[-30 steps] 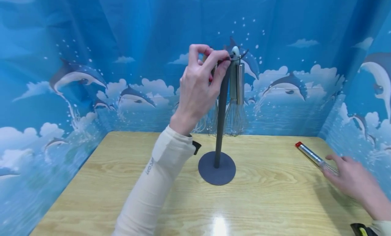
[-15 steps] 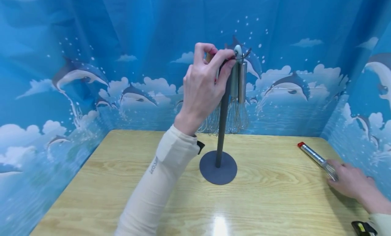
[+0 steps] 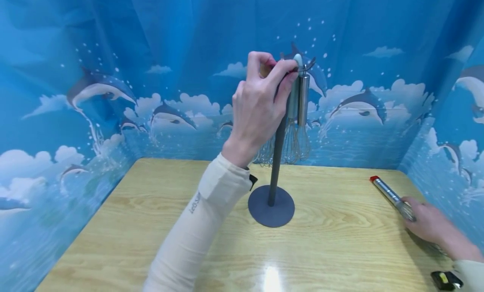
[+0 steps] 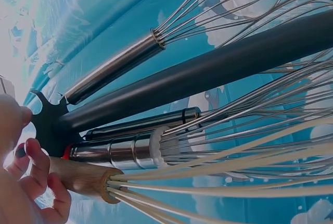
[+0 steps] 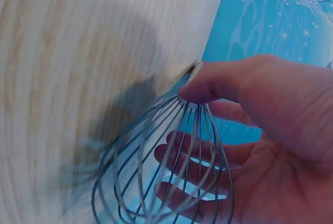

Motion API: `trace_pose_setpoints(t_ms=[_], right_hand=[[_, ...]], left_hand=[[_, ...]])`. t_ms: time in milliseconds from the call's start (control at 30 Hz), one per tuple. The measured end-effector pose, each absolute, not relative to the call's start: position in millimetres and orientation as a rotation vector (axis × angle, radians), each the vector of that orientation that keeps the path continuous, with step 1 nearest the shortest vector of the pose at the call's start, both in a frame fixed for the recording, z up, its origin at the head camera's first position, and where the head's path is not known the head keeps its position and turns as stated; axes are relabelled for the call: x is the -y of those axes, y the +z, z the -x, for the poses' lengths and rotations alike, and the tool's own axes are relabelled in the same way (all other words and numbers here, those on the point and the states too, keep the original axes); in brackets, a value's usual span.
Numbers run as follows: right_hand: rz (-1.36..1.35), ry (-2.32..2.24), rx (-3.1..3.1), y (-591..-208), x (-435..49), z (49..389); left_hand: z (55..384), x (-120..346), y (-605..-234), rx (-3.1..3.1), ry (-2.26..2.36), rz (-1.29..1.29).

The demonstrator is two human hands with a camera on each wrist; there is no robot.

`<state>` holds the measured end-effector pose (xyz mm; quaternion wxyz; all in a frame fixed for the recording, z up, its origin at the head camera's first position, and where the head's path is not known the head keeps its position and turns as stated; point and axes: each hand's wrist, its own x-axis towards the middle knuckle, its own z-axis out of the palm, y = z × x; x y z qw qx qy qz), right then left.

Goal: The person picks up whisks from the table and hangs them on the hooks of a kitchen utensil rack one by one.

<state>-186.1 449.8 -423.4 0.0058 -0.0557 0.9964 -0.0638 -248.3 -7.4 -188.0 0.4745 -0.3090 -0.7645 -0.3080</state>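
Observation:
A dark hook rack (image 3: 279, 157) on a round base stands on the table with several whisks hanging from it. My left hand (image 3: 257, 103) pinches the rack's hooked top between thumb and fingers. Close by its curled fingers hangs a whisk with a wooden handle (image 4: 80, 176), beside a steel whisk with a red end (image 4: 122, 151). A whisk with a pale green handle (image 3: 293, 101) and a plain steel whisk (image 3: 303, 99) hang on the right side. At the right, my right hand (image 3: 429, 220) grips another red-ended whisk (image 3: 386, 191) at the neck, its thumb above the wires.
The wood-grain table (image 3: 151, 224) carries the rack near its middle. Blue dolphin-print sheeting (image 3: 196, 31) rises behind and along both sides, with the right side close to the right hand. A black device (image 3: 446, 280) is strapped at the right wrist.
The right hand has settled on the red-ended whisk and now grips it at the neck. My left hand stays on the rack's top; the head view has shifted slightly.

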Motion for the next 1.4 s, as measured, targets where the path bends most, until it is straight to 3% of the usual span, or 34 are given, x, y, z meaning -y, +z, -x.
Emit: trace_pose_setpoints(t_ms=[567, 1400], right_hand=[[0.079, -0.454, -3.134, -422, -432, 183], [-0.004, -1.375, -3.495, -394, -354, 187]], left_hand=[[247, 2, -188, 1.872, -0.755, 0.745], [247, -1, -190, 1.838, -0.720, 0.689]])
